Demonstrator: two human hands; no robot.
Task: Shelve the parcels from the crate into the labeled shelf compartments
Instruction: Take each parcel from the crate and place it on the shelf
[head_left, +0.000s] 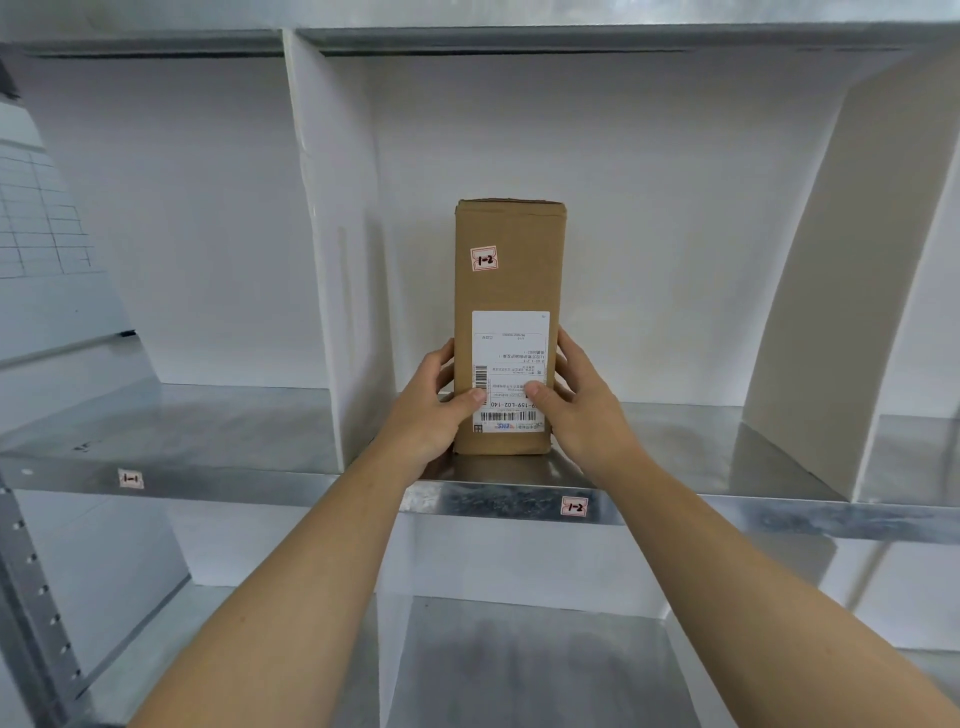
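Head view: the parcel (509, 322), a tall brown cardboard box, is standing upright in the middle compartment of the metal shelf (727, 512). Its base is sitting close behind the front lip and appears to be resting on the shelf, though the contact line is partly hidden by the hands. The left hand (431, 410) is gripping the box at its eight o'clock side and the right hand (582, 410) at its four o'clock side. Both thumbs are pressing on the shipping label (510, 371), and the fingers (569, 345) are wrapping round the side faces. A small sticker (484, 258) reading 1-2 is showing at about eleven o'clock on the box front. A matching 1-2 tag (574, 506) is sitting on the shelf lip at roughly five o'clock from the box's base. A 1-1 tag (130, 478) is marking the neighbouring compartment, far out toward eight o'clock. White dividers are bounding the compartment: one divider (332, 260) at nine o'clock near the box, the other divider (810, 312) at three o'clock well apart from it.

The step in hand looks like the placing of this parcel, already in the compartment its sticker calls for. The next move probably calls for sliding it back from the lip so it is standing securely, then releasing both hands evenly so the tall box is not tipping.
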